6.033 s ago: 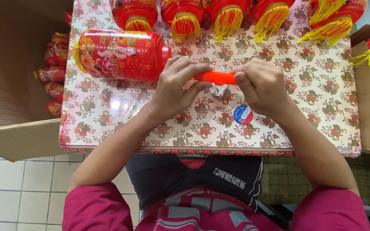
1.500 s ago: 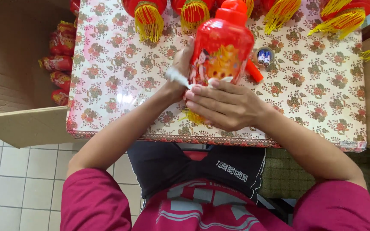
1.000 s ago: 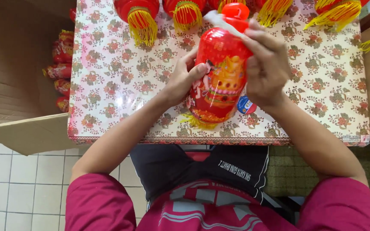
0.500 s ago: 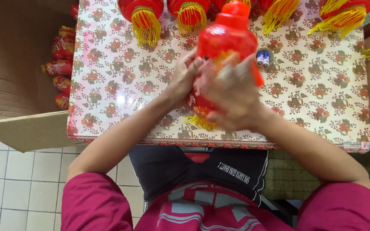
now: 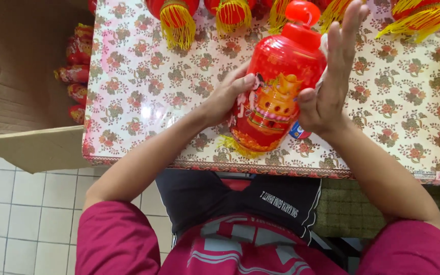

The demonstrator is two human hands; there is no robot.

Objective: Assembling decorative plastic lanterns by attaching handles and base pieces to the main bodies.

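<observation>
Lantern looks about put together

Left of the lantern (image 5: 276,91), flat ones sit in a box (image 5: 31,147). My left hand (image 5: 225,94) grips its side above the table (image 5: 143,102); my right hand (image 5: 332,71) presses flat, fingers spread. Cap's on, tassel hangs below, so probably just smoothing left.

— Where does the view look from?
— From the person's head, facing steeply down over the lap onto the flower-patterned counter (image 5: 143,102), near enough that both forearms fill the middle.
— Any second view?
— No, just this one; the tiled floor (image 5: 11,214) shows at lower left.
</observation>
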